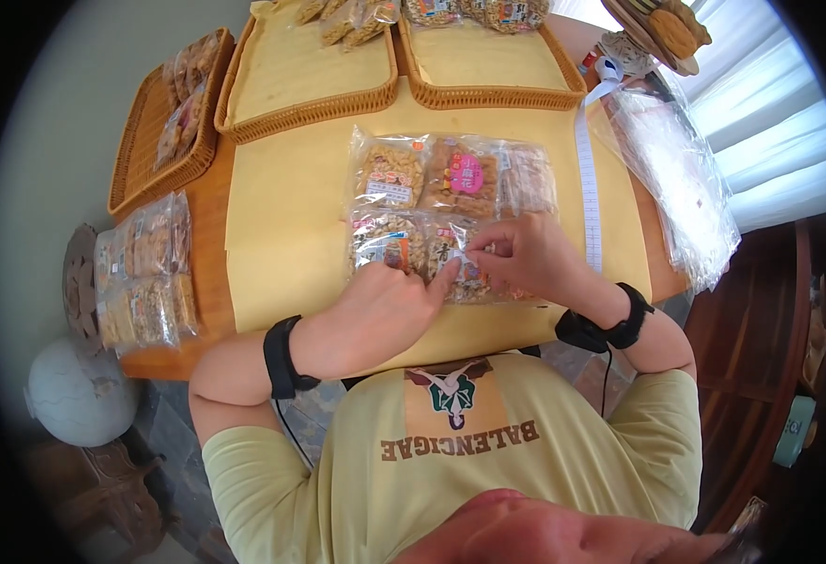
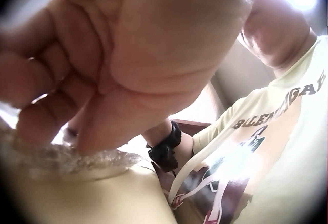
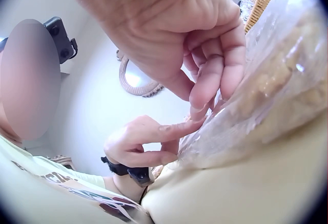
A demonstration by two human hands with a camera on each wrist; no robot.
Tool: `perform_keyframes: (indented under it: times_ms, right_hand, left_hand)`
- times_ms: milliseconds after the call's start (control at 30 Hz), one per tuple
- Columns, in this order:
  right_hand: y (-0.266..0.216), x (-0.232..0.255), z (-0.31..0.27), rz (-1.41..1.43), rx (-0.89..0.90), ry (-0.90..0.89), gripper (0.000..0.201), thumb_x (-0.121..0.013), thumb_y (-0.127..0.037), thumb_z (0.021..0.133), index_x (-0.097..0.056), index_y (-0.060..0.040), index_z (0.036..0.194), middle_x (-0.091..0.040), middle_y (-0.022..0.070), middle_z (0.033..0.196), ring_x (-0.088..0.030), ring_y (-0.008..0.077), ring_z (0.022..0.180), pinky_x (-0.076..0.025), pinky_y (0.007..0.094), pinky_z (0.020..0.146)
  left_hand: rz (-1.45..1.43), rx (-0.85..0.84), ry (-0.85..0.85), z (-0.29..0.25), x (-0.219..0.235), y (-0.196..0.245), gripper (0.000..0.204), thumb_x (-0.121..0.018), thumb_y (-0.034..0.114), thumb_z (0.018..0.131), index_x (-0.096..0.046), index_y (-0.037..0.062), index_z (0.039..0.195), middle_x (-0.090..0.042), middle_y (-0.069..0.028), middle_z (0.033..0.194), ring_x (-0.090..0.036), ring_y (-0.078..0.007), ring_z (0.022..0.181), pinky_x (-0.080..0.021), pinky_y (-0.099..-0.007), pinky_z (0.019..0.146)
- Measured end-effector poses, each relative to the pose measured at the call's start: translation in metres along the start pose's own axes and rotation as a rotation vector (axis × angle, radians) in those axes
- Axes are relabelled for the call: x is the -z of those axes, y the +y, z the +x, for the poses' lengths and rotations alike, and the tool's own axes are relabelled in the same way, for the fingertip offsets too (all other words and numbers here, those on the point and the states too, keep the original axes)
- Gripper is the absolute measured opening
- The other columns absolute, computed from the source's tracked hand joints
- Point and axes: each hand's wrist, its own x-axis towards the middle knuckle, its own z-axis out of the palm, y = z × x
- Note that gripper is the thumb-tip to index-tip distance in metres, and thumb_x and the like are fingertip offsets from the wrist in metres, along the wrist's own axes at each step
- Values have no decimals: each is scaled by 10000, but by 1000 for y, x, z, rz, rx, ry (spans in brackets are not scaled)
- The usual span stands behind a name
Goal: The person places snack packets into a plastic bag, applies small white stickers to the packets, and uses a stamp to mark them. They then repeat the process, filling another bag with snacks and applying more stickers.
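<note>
A large clear plastic bag [image 1: 422, 214] lies flat in front of me, with several smaller snack packs showing through it in two rows. One pack has a pink label [image 1: 467, 173]. My right hand [image 1: 532, 252] is at the near-row pack, pinching the plastic bag [image 3: 277, 85] between thumb and fingertips. Beside it my left hand [image 1: 380, 305] reaches in from the near edge, its index finger stretched to the same spot. The two hands' fingertips nearly meet there. From the left wrist view, the palm of the left hand [image 2: 154, 44] hides most of the bag.
Two wicker trays [image 1: 314, 117] [image 1: 498, 97] lined with yellow stand at the back. A narrower basket [image 1: 131, 179] holds packs at left. Another filled bag [image 1: 147, 273] lies at the left edge. A measuring tape [image 1: 592, 193] and empty plastic bags [image 1: 676, 174] lie at right.
</note>
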Motion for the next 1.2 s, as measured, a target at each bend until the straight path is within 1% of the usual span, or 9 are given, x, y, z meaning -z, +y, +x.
perform_keyframes:
  times_ms: [233,300,400,467,533,833,933,1033,1200]
  right_hand:
    - [4,1,4,-71,-7,9,146,-633,-226,743,-679,-95,786,-611,59,544,-584,161,442,-472,277,474]
    - [9,-1,7,-185,157,101,154,-650,-249,725,-669,-96,734,-604,75,548,-586,202,470,-471,305,489]
    - [18,-3,10,-311,179,222,183,-692,-221,704,-636,-47,692,-581,52,537,-560,176,469,-433,281,454]
    - [14,2,7,-328,157,194,226,-690,-258,705,-615,-51,658,-576,50,532,-558,197,470,-433,293,457]
    - [11,3,5,-343,130,171,271,-688,-295,706,-593,-54,625,-570,49,526,-556,217,471,-434,305,461]
    - [6,3,2,-489,183,137,404,-531,-417,805,-575,-86,578,-575,97,528,-561,292,486,-434,388,481]
    - [9,1,2,-324,257,230,350,-553,-381,802,-580,-79,627,-577,85,533,-561,288,481,-437,391,485]
    - [6,5,-1,-242,258,237,287,-606,-307,775,-536,-77,619,-524,45,487,-543,256,466,-407,357,451]
    - [11,0,-1,-379,270,221,319,-632,-348,758,-530,-84,612,-531,32,490,-548,242,466,-417,347,465]
  left_hand:
    - [-7,-2,-60,2,2,-1,542,-473,52,719,-410,-38,1250,-526,-95,479,-533,-201,400,-385,-315,354]
    - [-11,-6,-57,2,2,-1,547,-468,50,719,-404,-39,1255,-518,-89,461,-524,-203,383,-381,-316,350]
    - [-18,-7,-63,2,3,-1,553,-464,51,720,-395,-39,1262,-513,-88,454,-521,-207,378,-380,-319,350]
    - [-20,-26,-62,3,6,0,515,-463,51,719,-422,-112,1205,-511,-95,451,-545,-211,399,-420,-315,389]
    - [-21,-11,-72,3,6,0,526,-466,52,723,-413,-69,1232,-515,-94,458,-537,-211,394,-408,-316,375]
    - [63,-9,-130,4,5,4,481,-481,54,753,-426,-35,1223,-528,-96,506,-547,-215,427,-421,-318,391]
    - [12,-50,-4,2,-4,2,519,-472,26,719,-396,-127,1210,-531,-105,472,-540,-199,389,-418,-307,363]
    - [10,-46,-11,3,2,6,537,-479,28,704,-394,-140,1207,-535,-94,481,-531,-181,389,-413,-290,361]
    - [42,-50,-47,4,4,8,559,-483,33,693,-383,-150,1211,-537,-83,485,-528,-167,394,-415,-279,364]
